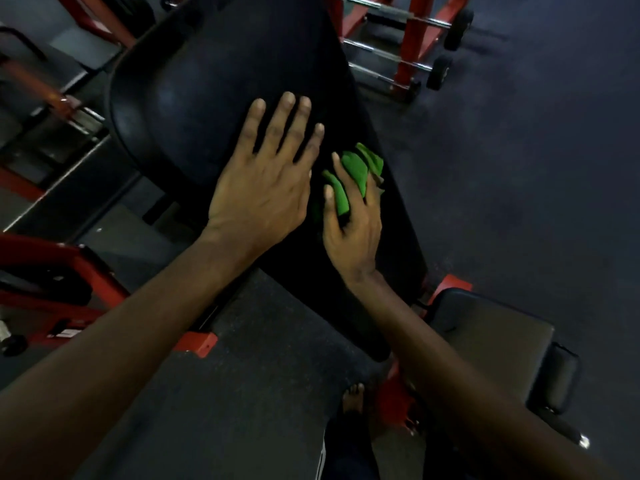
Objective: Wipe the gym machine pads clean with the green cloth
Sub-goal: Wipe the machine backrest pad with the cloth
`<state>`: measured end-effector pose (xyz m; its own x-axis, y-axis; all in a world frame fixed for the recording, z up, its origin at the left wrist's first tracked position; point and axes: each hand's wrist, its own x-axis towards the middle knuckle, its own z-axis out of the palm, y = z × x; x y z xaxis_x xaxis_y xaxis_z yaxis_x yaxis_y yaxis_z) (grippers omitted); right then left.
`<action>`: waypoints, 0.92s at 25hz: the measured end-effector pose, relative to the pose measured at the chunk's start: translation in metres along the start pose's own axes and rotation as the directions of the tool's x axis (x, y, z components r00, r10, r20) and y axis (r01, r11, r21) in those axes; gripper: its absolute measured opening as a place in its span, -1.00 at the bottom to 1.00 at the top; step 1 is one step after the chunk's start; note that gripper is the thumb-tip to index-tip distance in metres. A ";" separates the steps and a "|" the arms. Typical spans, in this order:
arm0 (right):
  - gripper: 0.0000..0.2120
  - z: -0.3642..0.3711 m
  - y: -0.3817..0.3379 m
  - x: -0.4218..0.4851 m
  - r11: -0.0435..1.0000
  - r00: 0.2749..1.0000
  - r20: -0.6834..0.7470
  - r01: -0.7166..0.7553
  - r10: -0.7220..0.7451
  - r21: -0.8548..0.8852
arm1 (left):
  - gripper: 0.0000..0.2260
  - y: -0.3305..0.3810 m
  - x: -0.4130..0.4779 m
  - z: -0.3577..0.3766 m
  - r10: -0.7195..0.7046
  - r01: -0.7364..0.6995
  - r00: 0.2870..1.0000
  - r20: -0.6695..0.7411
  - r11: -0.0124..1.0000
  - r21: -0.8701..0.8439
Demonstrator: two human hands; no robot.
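A long black back pad (207, 91) of a red-framed gym machine slopes through the middle of the view. My left hand (266, 181) lies flat on it with the fingers spread and straight. Just to its right, my right hand (353, 223) grips a bunched green cloth (353, 171) and holds it against the pad near its right edge. Part of the cloth is hidden under my fingers. A smaller black seat pad (491, 344) sits lower right.
A red rack with barbells (408, 39) stands at the top right. Red frame parts (62, 268) and steel bars are at the left. Dark rubber floor (519, 168) lies around. A small black roller pad (557, 379) is at the right. My bare foot (353, 398) shows at the bottom.
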<state>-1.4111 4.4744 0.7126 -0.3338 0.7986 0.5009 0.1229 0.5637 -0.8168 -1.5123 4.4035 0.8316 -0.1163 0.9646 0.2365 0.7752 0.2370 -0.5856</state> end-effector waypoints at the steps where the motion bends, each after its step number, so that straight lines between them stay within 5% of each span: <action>1: -0.57 -0.005 0.007 -0.008 1.000 0.998 0.061 0.027 -0.026 -0.016 | -0.50 0.001 0.000 0.000 -0.007 0.007 1.000 0.006 1.000 -0.008; 7: -0.51 -0.035 0.098 -0.070 0.920 0.829 0.442 0.391 -0.342 -0.023 | -0.50 0.007 0.004 -0.003 -0.064 0.062 0.996 0.062 0.998 0.033; 14: -0.54 -0.026 0.071 -0.037 0.792 0.726 0.369 0.608 -0.580 0.049 | -0.50 0.014 0.007 -0.013 -0.114 0.107 0.989 0.090 0.991 0.079; 19: -0.40 -0.043 0.123 -0.057 0.485 0.330 0.571 0.863 -0.752 0.140 | -0.50 0.015 0.006 -0.012 -0.120 0.112 0.989 0.090 0.990 0.088; 21: -0.37 -0.052 0.141 -0.061 0.471 0.313 0.595 0.873 -0.741 0.127 | -0.50 0.014 0.006 -0.012 -0.122 0.115 0.989 0.078 0.989 0.092; 23: -0.29 -0.049 0.133 -0.049 0.537 0.378 0.579 0.834 -0.722 0.126 | -0.50 0.015 0.007 -0.011 -0.125 0.119 0.990 0.060 0.988 0.100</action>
<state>-1.3322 4.5203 0.5934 -0.7563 -0.2278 0.6133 -0.3304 0.9421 -0.0576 -1.4946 4.4121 0.8334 -0.2496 0.9324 0.2612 0.6895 0.3606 -0.6282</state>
